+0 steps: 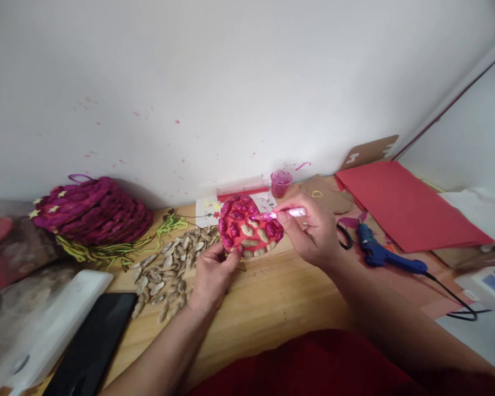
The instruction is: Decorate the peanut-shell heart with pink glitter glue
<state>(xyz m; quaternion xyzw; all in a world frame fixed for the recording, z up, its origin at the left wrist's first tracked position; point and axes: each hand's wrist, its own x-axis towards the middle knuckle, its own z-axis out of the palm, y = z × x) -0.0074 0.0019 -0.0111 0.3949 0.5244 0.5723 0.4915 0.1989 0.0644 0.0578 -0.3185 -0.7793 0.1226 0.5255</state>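
Note:
My left hand (pixel 215 275) pinches the lower edge of a red round panel (pixel 240 237), its thumb on the front. Peanut shells are stuck over the panel's face. Those at the top and sides are coated magenta, while several shells (pixel 263 235) in the middle and along the lower edge are bare tan. In my right hand (pixel 317 234) is a paintbrush (pixel 296 212) with a white handle, held between thumb and fingers. Its magenta tip points left and rests on or just above the shells; I cannot tell which.
Loose peanut shells (pixel 169 269) lie left of my hand. A plastic cup (pixel 281 182) of magenta paint stands by the wall. At right are a blue glue gun (pixel 390 257) with its cord and red sheets (pixel 412 209). Finished-looking magenta panels (pixel 103 212) and a black phone (pixel 94 346) lie left.

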